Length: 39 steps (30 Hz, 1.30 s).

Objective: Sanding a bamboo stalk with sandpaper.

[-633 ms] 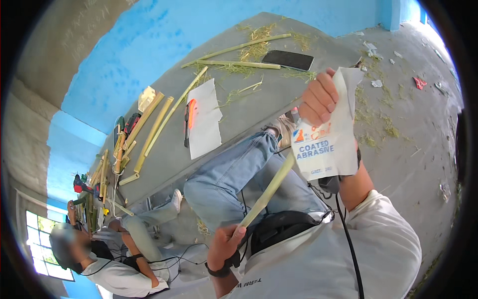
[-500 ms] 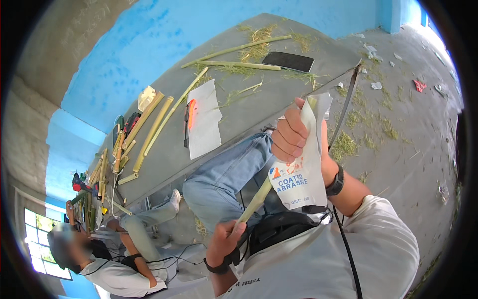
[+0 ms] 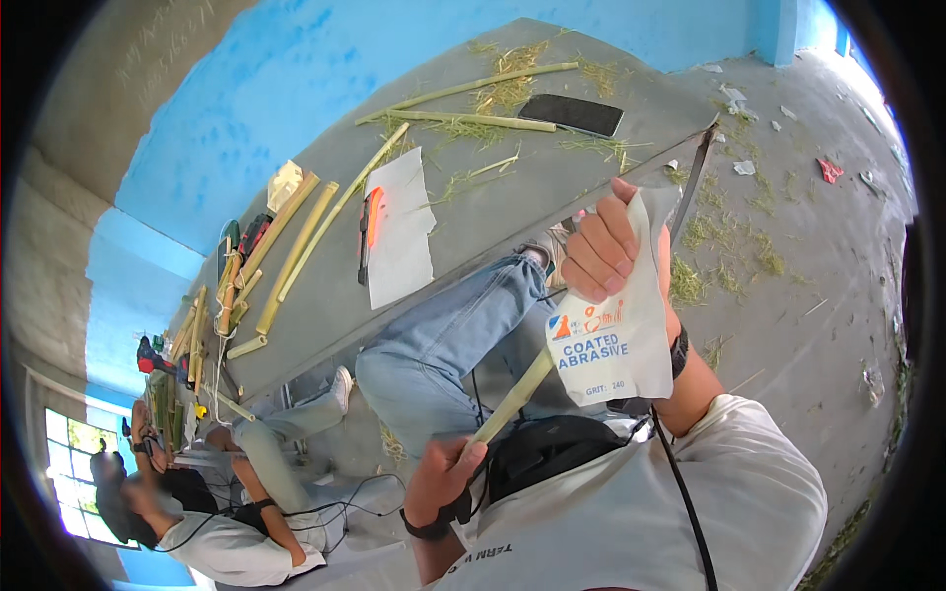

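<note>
My left hand point(image 3: 442, 481) is closed around the lower end of a pale green bamboo stick point(image 3: 514, 399), low in front of my body. Higher up, my right hand point(image 3: 599, 248) grips a sheet of sandpaper point(image 3: 616, 340) folded over the stick. The sheet's pale, printed backing faces me, and its lower part hangs loose beside the stick. The stick's upper end is hidden behind the paper and my fingers. It slants up to the right, above my lap.
On the grey table point(image 3: 325, 286) lie another sandpaper sheet point(image 3: 405, 236), an orange-and-black cutter point(image 3: 371, 231), a dark phone point(image 3: 572, 115), bamboo lengths point(image 3: 301, 251) and green shavings point(image 3: 512, 74). A co-worker point(image 3: 212, 522) sits at the left. Scraps and shavings litter the floor point(image 3: 788, 325).
My right hand and the sandpaper have moved up and to the right along the stick. My left hand keeps its grip in about the same place.
</note>
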Each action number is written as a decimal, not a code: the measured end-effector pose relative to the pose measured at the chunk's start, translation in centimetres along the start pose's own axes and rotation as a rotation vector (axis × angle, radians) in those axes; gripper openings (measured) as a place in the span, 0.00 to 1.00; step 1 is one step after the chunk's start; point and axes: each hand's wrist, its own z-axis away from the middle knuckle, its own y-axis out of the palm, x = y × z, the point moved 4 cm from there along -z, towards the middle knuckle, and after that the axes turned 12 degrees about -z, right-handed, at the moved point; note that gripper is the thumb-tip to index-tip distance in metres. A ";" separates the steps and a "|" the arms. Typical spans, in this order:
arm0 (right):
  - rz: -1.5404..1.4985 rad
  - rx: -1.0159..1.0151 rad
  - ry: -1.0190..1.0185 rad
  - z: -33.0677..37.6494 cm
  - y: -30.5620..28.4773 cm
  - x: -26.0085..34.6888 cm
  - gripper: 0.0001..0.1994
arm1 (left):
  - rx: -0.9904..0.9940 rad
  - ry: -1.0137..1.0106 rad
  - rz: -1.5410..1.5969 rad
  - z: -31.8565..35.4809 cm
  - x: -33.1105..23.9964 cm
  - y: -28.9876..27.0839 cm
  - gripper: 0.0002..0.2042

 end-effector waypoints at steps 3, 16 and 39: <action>0.090 -0.090 -0.103 -0.4 1.1 2.3 0.25 | 0.030 -0.042 0.002 0.0 0.7 -0.3 0.18; 0.101 -0.004 -0.223 0.9 -4.7 8.5 0.20 | 0.092 0.010 0.072 0.3 1.8 -0.1 0.23; 0.029 -0.178 -0.160 1.4 -2.7 1.7 0.26 | 0.083 0.086 0.044 -0.7 1.1 0.4 0.20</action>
